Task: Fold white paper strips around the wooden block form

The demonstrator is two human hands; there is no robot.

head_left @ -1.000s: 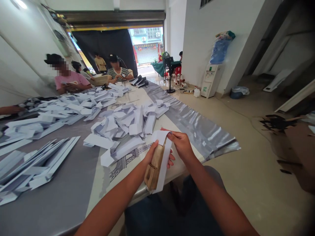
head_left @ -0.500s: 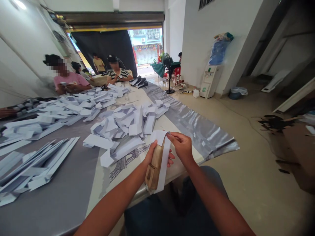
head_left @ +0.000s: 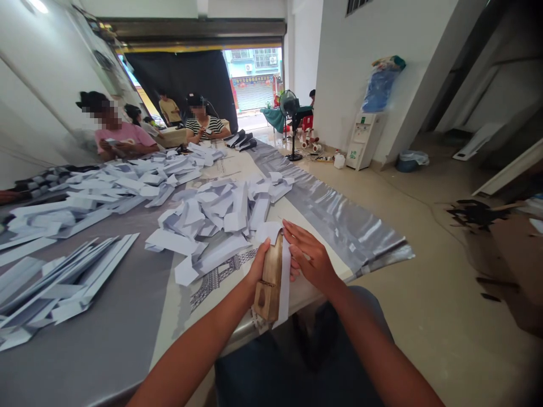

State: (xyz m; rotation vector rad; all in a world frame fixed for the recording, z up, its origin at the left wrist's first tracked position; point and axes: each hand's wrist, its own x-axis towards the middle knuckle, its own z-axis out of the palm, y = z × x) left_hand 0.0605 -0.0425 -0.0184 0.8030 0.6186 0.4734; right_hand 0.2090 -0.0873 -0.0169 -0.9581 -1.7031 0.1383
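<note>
My left hand is wrapped round a wooden block, with the thumb on its near left side and fingertips showing beyond its right side. A white paper strip bends over the block's far end and hangs down along its right side. My right hand is closed against that strip, its fingers close together at the bend and along the side; its thumb is hidden. The block is held tilted above the table's front edge. Just beyond it lies a heap of folded white paper pieces.
More white paper pieces cover the table further left, beside a stack of flat strips. Two co-workers, one in a pink shirt and one in a striped shirt, sit across. A fan and water dispenser stand behind.
My right hand has gone from pinching the strip at the bend to lying with its fingers along the strip. The strip now sits closer to the block's right side.
</note>
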